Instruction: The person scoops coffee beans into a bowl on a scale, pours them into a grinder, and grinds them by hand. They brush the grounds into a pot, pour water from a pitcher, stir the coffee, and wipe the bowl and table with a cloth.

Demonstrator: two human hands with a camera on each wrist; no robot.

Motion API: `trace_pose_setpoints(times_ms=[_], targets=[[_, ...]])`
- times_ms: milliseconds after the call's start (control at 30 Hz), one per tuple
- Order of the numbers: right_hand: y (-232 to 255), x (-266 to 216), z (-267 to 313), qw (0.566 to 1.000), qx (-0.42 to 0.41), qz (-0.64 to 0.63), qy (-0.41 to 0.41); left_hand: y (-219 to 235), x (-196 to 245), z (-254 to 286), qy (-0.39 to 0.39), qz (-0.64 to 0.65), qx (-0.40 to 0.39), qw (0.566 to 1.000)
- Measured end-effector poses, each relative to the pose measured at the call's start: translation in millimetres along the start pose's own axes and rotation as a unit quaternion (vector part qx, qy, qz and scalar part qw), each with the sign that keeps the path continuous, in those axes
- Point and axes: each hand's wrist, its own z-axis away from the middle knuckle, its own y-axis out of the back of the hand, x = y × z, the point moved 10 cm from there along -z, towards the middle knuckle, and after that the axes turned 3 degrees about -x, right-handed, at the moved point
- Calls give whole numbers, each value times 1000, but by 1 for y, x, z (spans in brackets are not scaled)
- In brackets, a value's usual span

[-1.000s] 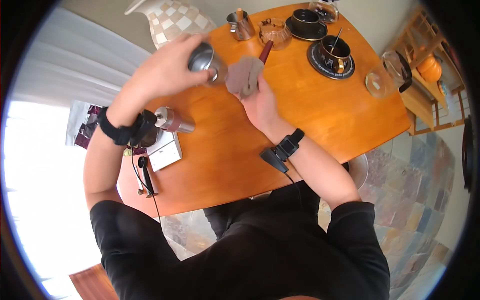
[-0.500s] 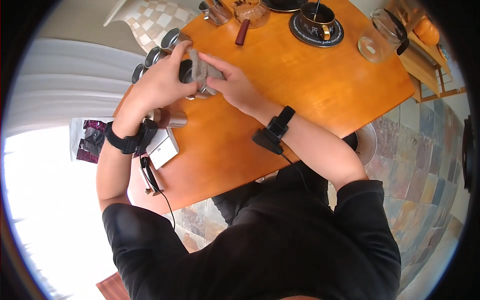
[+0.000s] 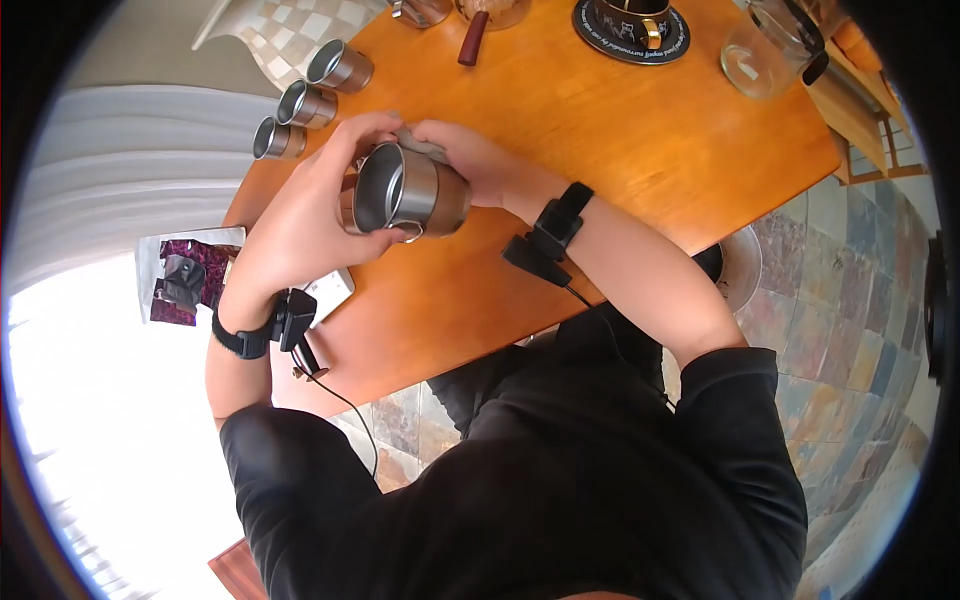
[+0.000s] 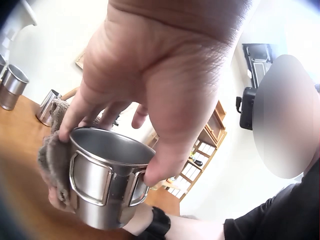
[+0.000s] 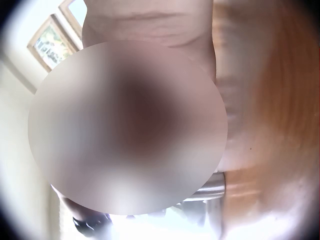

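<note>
My left hand (image 3: 312,205) holds a steel cup (image 3: 437,195) tilted over the table, its open mouth facing left in the head view. In the left wrist view, the thumb lies by the wire handles (image 4: 92,182) and the fingers reach over the far rim. A grey-brown cloth (image 4: 54,155) is bunched against the cup's outer side. My right hand (image 3: 480,165) grips this cloth from behind the cup, its fingertips partly hidden. Most of the right wrist view is blurred out, with only a bit of steel (image 5: 212,187) showing.
Several similar steel cups (image 3: 340,67) stand along the table's left edge. Behind are a teapot's dark red handle (image 3: 473,40), a black cup on its saucer (image 3: 625,48) and a glass carafe (image 3: 755,65). A white scale (image 3: 335,295) and a bag (image 3: 185,275) lie near the left arm.
Cup and cloth were apart a second ago, then met with the cloth over the cup's mouth. Now the cloth is at its outer side, and the cup has come closer to the body.
</note>
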Motion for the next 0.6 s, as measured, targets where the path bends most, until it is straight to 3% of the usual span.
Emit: trace_pose_setpoints(times_ms=[133, 233, 267, 433, 500, 600], targets=[[-12, 12, 10, 989, -64, -116, -68, 4, 16, 14, -77, 59, 31, 995], [-23, 5, 10, 990, -123, 63, -1, 16, 26, 22, -140, 50, 98, 984], [-32, 11, 10, 976, -164, 137, -32, 21, 29, 23, -153, -4, 109, 982], [-36, 22, 22, 982, -123, -75, -125, 32, 22, 29, -144, -56, 168, 974], [-36, 24, 20, 971, -156, -137, -118, 36, 19, 33, -105, -107, 185, 971], [-23, 19, 11, 975, -100, -177, -92, 41, 17, 39, -87, -175, 229, 953]])
